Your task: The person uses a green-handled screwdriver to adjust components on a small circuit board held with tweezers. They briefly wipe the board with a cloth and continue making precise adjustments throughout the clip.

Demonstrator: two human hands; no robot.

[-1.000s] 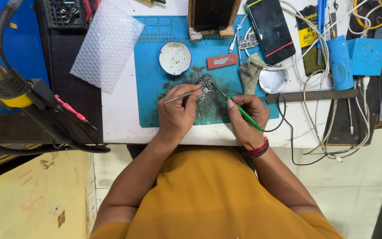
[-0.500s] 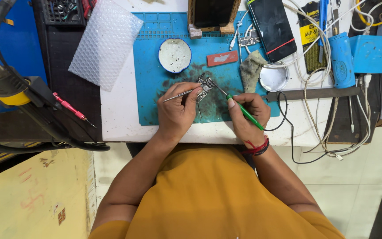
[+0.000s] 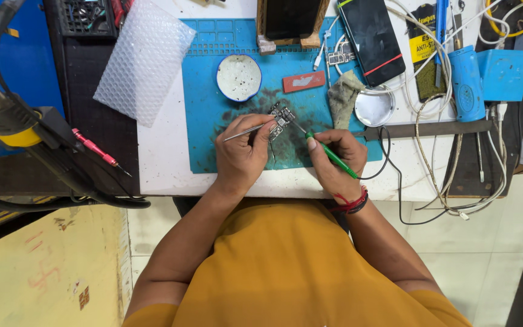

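Your left hand (image 3: 242,154) pinches tweezers (image 3: 246,131); your right hand (image 3: 334,162) grips a green-handled tool (image 3: 333,156). Both tips meet the small circuit board (image 3: 281,119), lying just ahead between your hands.

**Count on the desk**

Two hands: left hand (image 3: 242,152), right hand (image 3: 333,158). One pair of tweezers (image 3: 246,131), one green-handled tool (image 3: 332,155), one small circuit board (image 3: 281,120). Beyond the fingers: one round white dish (image 3: 238,77), one smartphone (image 3: 371,37), one bubble wrap sheet (image 3: 142,60).
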